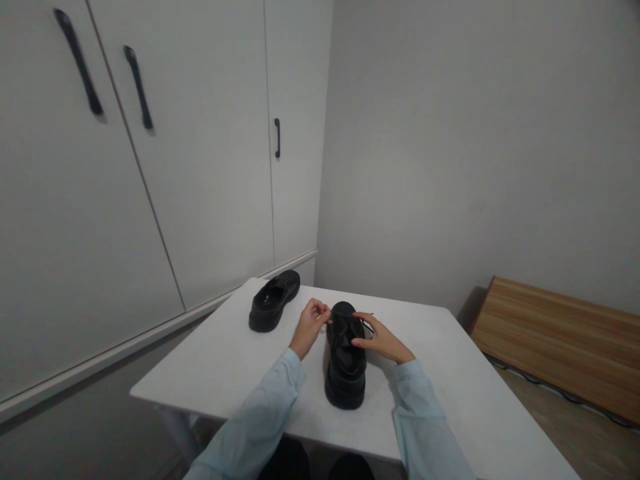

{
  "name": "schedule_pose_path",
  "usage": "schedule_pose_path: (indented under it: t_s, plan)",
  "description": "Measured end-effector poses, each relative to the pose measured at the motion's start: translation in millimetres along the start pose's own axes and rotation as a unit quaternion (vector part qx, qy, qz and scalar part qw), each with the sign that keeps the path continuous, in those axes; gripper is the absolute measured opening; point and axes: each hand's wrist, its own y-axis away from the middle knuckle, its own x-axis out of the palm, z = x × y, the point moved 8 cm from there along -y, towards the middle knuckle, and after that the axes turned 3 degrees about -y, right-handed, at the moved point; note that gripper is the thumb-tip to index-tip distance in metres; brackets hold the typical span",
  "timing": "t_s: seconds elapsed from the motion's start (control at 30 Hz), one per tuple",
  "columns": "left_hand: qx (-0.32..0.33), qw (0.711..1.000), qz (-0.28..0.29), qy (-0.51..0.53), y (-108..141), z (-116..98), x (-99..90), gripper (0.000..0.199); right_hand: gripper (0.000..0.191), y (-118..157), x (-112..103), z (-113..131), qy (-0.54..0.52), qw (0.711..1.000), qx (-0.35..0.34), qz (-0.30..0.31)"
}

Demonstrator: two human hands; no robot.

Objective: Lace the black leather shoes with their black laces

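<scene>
A black lace-up shoe (345,387) stands on the white table in front of me, its toe pointing away and its heel towards me. My left hand (314,321) is at the left side of its lacing, thumb and fingers pinched together on what looks like a thin dark shoelace. On the right side, my right hand (376,337) touches the upper, with thumb and index finger spread apart. A dark lace end sticks out beside the right fingers. The matching black shoe (273,303) lies apart at the table's far left, untouched.
The white table (430,387) has its far edge near a grey wall (450,167). White cupboards (215,167) with dark handles line the left. A wood-grain panel (560,333) is at the right beyond the table, with a dark cable (550,389) along its lower edge.
</scene>
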Motion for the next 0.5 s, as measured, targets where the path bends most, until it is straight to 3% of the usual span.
schedule_pose_path:
  t_s: [0.27,0.5]
  plan:
    - [0.034,0.984,-0.001,-0.172,-0.5,-1.5,-7.1,0.014,0.065,0.3,0.0,0.2,-0.009,1.0,-0.001,-0.003]
    - [0.029,0.976,0.031,-0.211,1.6,-0.5,-5.2,0.015,0.064,0.2,0.1,-0.5,-0.018,1.0,-0.004,0.001]
